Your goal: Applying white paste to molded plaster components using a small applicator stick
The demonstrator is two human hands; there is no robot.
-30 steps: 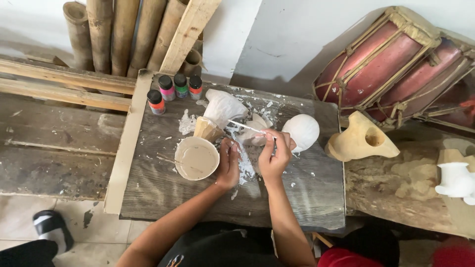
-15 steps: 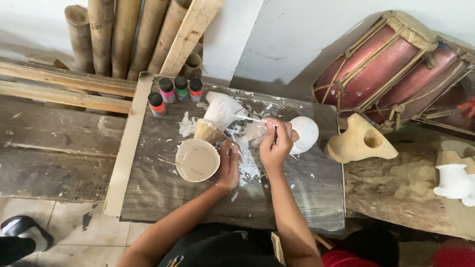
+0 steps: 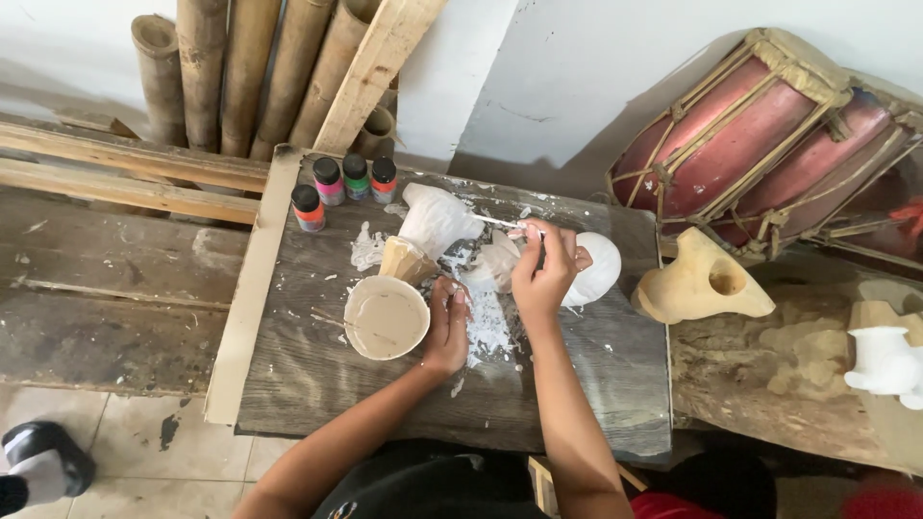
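Two risks are seen: the thin brush [image 3: 500, 223], pinched shut in the right hand [image 3: 540, 274] over the white carving [image 3: 596, 269], could smear; the left hand [image 3: 447, 327], resting curled and empty-looking beside the paint bowl [image 3: 386, 317], could tip it

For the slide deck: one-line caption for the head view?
Right hand brushes white paint on a carved piece; left hand steadies it beside a bowl.

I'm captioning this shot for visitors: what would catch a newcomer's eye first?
Probably the two red drums leaning against the wall at upper right. Then the paint-smeared board in the middle, where the right hand holds a brush over a white carving and the left hand rests beside a bowl.
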